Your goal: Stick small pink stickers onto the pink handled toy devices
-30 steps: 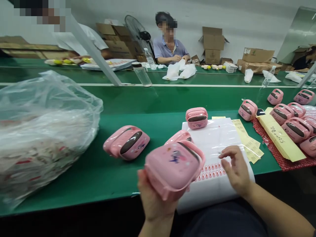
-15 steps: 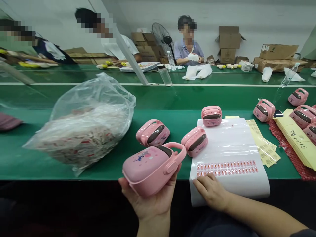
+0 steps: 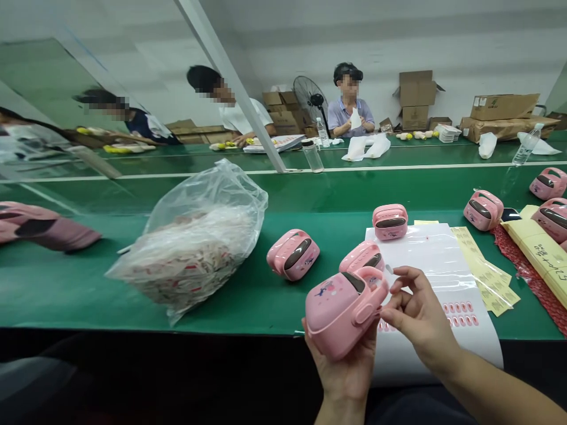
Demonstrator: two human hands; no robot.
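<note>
My left hand (image 3: 349,366) holds up a pink toy case (image 3: 341,310) with a handle and a dark window, just in front of the green table's near edge. My right hand (image 3: 419,316) is raised beside the case's handle, thumb and forefinger pinched together on what looks like a small sticker, too small to make out. Below it lies a white sticker sheet (image 3: 443,277) with rows of small red stickers. Three more pink cases stand close by: one (image 3: 293,254) to the left, one (image 3: 363,257) behind the held case, one (image 3: 390,221) on the sheet's far end.
A clear plastic bag (image 3: 199,242) full of packets lies at left. Yellow label strips (image 3: 481,265) and more pink cases (image 3: 482,209) lie at right. Across the green table (image 3: 266,195) sit other people, with bottles, a fan and cardboard boxes.
My right hand has lifted off the sticker sheet and come up to the case's handle. The held case has shifted right and tilted. The view has panned left.
</note>
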